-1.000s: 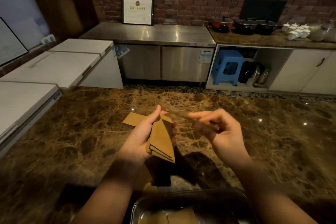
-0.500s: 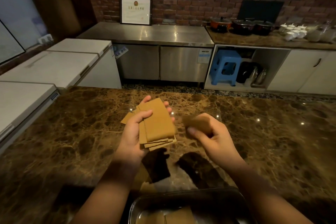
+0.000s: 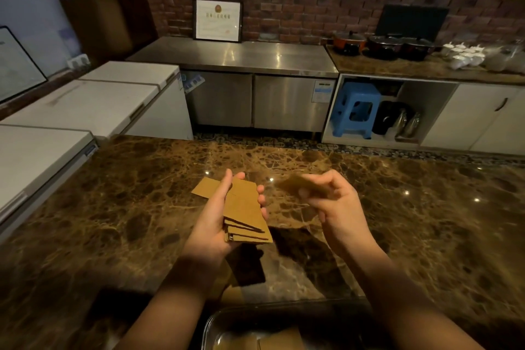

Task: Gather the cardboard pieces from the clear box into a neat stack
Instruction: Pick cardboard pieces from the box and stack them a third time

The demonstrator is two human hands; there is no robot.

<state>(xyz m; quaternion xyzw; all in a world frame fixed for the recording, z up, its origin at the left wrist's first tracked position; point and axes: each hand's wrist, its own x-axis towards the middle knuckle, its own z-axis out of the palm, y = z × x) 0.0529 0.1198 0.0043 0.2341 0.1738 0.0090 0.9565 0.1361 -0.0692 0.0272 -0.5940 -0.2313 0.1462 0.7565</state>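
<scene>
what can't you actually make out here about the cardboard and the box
- Clear box, head view: cut off by the bottom edge, so how many pieces remain inside is unknown.
- Piece in the right hand: motion-blurred, shape unclear.
- Stack in the left hand: exact count unreadable, the palm covers its underside.
- Framed certificate: text too small.

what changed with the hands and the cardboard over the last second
The right hand pinched one blurred cardboard piece, dipped close to the stack, and has now lifted up and away from it, piece not yet added. The left hand turned the stack from edge-on to flat, then tilted it again, one piece jutting out to the left. The clear box with leftover pieces stayed put.
</scene>
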